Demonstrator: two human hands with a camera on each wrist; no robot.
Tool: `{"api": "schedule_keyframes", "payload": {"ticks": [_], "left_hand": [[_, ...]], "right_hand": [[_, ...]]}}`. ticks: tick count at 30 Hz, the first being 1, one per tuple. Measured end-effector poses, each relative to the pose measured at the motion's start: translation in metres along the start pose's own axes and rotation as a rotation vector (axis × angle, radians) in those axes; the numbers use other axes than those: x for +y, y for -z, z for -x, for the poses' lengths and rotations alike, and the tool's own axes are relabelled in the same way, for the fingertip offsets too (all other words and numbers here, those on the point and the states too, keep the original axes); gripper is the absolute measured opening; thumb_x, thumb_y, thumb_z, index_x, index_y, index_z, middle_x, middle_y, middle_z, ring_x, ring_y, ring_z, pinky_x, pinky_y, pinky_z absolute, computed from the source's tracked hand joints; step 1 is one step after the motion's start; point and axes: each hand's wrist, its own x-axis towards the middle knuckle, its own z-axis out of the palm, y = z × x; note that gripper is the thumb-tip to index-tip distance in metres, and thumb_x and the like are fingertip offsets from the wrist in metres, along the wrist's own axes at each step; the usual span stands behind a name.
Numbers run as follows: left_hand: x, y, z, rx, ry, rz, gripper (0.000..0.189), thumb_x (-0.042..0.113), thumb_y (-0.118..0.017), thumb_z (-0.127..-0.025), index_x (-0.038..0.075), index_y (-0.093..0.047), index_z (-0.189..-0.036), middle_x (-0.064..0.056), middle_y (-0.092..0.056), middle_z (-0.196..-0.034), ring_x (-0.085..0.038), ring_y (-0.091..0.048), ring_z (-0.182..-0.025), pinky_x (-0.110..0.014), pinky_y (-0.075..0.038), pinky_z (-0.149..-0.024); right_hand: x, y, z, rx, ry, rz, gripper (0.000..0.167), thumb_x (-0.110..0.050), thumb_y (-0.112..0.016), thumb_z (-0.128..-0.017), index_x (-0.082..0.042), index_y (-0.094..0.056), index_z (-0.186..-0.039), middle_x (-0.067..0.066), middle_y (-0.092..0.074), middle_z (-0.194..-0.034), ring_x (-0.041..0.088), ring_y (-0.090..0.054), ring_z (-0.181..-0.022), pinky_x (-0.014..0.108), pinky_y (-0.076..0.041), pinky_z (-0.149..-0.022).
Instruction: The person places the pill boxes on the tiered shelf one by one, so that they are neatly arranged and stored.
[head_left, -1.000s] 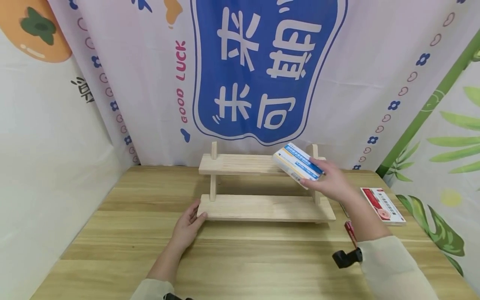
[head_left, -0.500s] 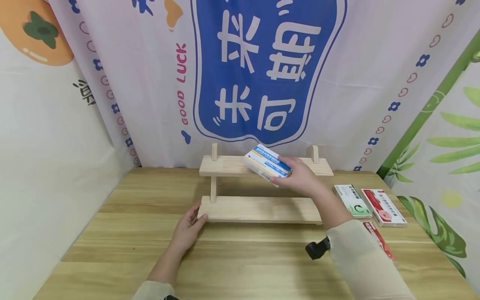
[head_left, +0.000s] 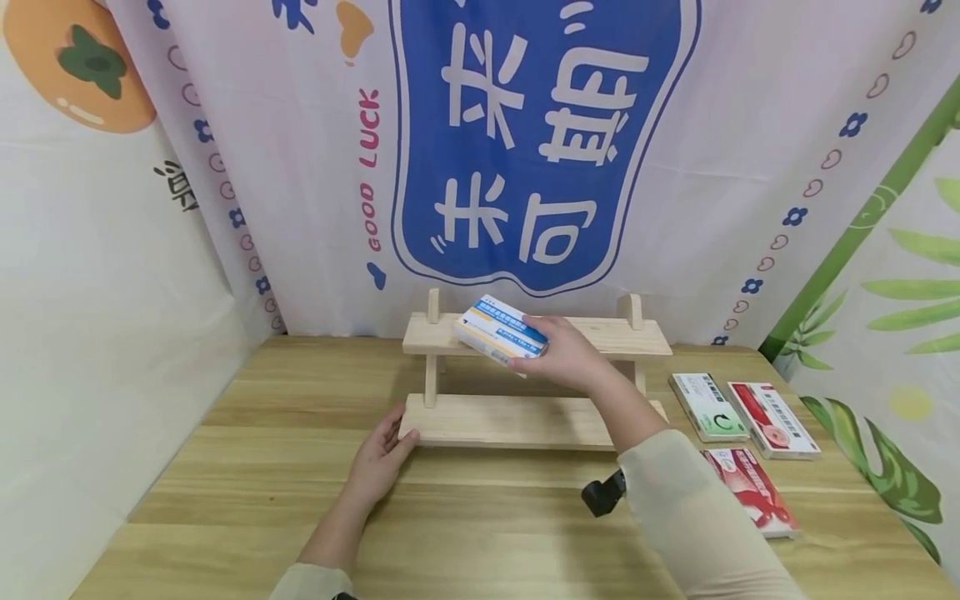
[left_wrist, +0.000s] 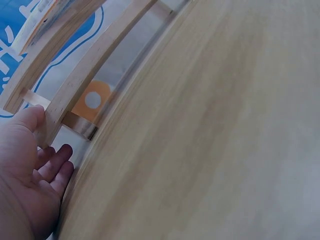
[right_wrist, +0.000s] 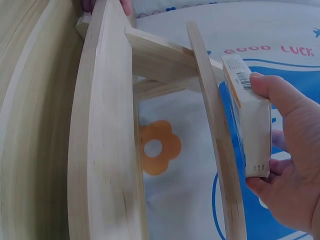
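Note:
My right hand (head_left: 561,354) holds a white, blue and yellow medicine box (head_left: 501,330) tilted at the upper board of a two-tier wooden shelf (head_left: 510,421). In the right wrist view, thumb and fingers grip the end of the box (right_wrist: 257,135), close to the edge of the upper board (right_wrist: 215,125). My left hand (head_left: 378,462) grips the left end of the lower board. The left wrist view shows the left thumb on top of that board (left_wrist: 75,82) and the fingers of the left hand (left_wrist: 30,165) below it.
On the table (head_left: 285,500) to the right lie a white-green box (head_left: 708,407), a red-white box (head_left: 772,421) and a red box (head_left: 753,492), which the right sleeve partly covers. A printed curtain (head_left: 315,167) hangs right behind the shelf.
My right hand has carried the medicine box leftward along the upper board. The boxes on the right have come out from behind the right arm. The left hand keeps its hold on the shelf.

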Motion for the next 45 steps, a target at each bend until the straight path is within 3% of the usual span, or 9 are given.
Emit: {"api": "schedule_keyframes", "payload": {"ticks": [21,32,34,36,38,40,45], "left_hand": [[0.000,-0.001,0.002,0.000,0.008,0.001,0.060,0.018,-0.058,-0.099,0.000,-0.032,-0.150,-0.024,-0.036,-0.154,-0.035,-0.037,-0.143,-0.045,-0.033,-0.118],[-0.002,-0.001,0.000,0.008,0.011,-0.010,0.060,0.020,-0.058,-0.099,0.002,-0.032,-0.151,-0.022,-0.036,-0.155,-0.034,-0.037,-0.143,-0.046,-0.033,-0.118],[-0.002,-0.001,0.000,0.008,0.016,-0.011,0.061,0.021,-0.058,-0.099,0.002,-0.032,-0.151,-0.022,-0.036,-0.155,-0.033,-0.037,-0.143,-0.046,-0.033,-0.118],[-0.002,-0.001,0.000,0.007,0.015,-0.007,0.061,0.020,-0.058,-0.099,0.002,-0.032,-0.151,-0.022,-0.035,-0.155,-0.034,-0.037,-0.143,-0.046,-0.033,-0.118],[-0.001,-0.001,0.000,0.005,0.016,-0.006,0.060,0.020,-0.058,-0.099,0.002,-0.032,-0.151,-0.023,-0.035,-0.155,-0.034,-0.036,-0.144,-0.046,-0.033,-0.118],[0.000,-0.001,0.000,0.002,0.017,0.001,0.061,0.020,-0.058,-0.100,0.002,-0.031,-0.151,-0.023,-0.034,-0.155,-0.034,-0.035,-0.144,-0.045,-0.032,-0.119],[0.001,-0.001,0.001,-0.002,0.022,0.013,0.061,0.020,-0.058,-0.100,0.002,-0.031,-0.151,-0.023,-0.034,-0.155,-0.034,-0.035,-0.144,-0.045,-0.032,-0.119]], "right_hand": [[-0.010,-0.014,-0.015,-0.032,0.012,0.022,0.086,-0.053,-0.072,-0.081,-0.011,-0.040,-0.150,0.014,-0.040,-0.153,0.031,-0.045,-0.133,0.048,-0.041,-0.113],[0.001,-0.013,-0.010,0.067,-0.004,0.052,0.081,-0.059,-0.066,-0.085,-0.012,-0.044,-0.148,0.013,-0.047,-0.148,0.031,-0.047,-0.134,0.050,-0.041,-0.113],[0.001,-0.014,-0.010,0.071,-0.011,0.043,0.079,-0.058,-0.065,-0.086,-0.012,-0.045,-0.148,0.011,-0.055,-0.139,0.027,-0.053,-0.122,0.046,-0.046,-0.107],[0.001,-0.015,-0.011,0.079,-0.011,0.042,0.076,-0.057,-0.064,-0.088,-0.012,-0.046,-0.147,0.011,-0.062,-0.119,0.024,-0.056,-0.104,0.039,-0.051,-0.091],[0.001,-0.017,-0.012,0.098,-0.011,0.052,0.072,-0.056,-0.064,-0.089,-0.013,-0.049,-0.144,0.008,-0.061,-0.100,0.021,-0.053,-0.089,0.034,-0.047,-0.075],[0.000,-0.018,-0.012,0.118,-0.019,0.057,0.069,-0.055,-0.064,-0.089,-0.013,-0.052,-0.143,0.006,-0.056,-0.089,0.020,-0.051,-0.084,0.032,-0.039,-0.067],[-0.001,-0.023,-0.013,0.154,-0.057,0.052,0.068,-0.055,-0.063,-0.089,-0.014,-0.051,-0.143,0.003,-0.062,-0.100,0.019,-0.054,-0.090,0.031,-0.042,-0.071]]}}
